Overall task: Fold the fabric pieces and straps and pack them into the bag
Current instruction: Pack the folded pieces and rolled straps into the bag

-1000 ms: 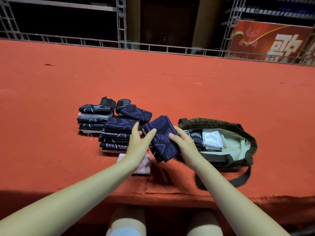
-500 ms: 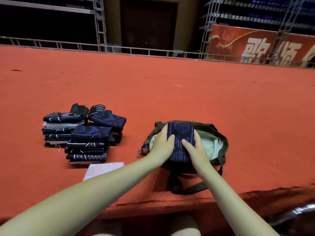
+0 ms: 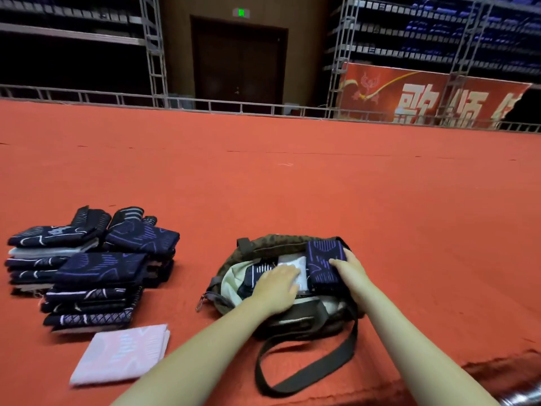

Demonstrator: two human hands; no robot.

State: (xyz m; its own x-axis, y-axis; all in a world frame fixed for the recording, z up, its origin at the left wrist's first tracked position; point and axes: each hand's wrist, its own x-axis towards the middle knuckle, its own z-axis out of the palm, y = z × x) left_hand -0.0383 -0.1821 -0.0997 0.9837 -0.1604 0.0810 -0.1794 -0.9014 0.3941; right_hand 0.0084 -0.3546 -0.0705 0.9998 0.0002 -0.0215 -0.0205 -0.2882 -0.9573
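Note:
An olive bag (image 3: 263, 244) with a pale lining lies open on the red carpet, its dark strap (image 3: 307, 373) looping toward me. My right hand (image 3: 349, 272) holds a folded navy patterned fabric piece (image 3: 323, 262) at the bag's right side, partly inside the opening. My left hand (image 3: 276, 285) lies flat with straight fingers on the folded pieces (image 3: 257, 272) inside the bag, one navy and one white. Stacks of folded navy fabric pieces (image 3: 96, 273) stand to the left. A folded pink piece (image 3: 123, 353) lies in front of them.
The red carpeted platform (image 3: 292, 186) stretches far ahead to a metal railing (image 3: 205, 105). Its front edge (image 3: 497, 367) runs close below the bag at the lower right. A red banner (image 3: 424, 95) hangs behind the railing.
Both hands carried the navy piece from beside the stacks to the bag. The right hand now holds it at the bag's right side, and the left hand has moved onto the pieces inside.

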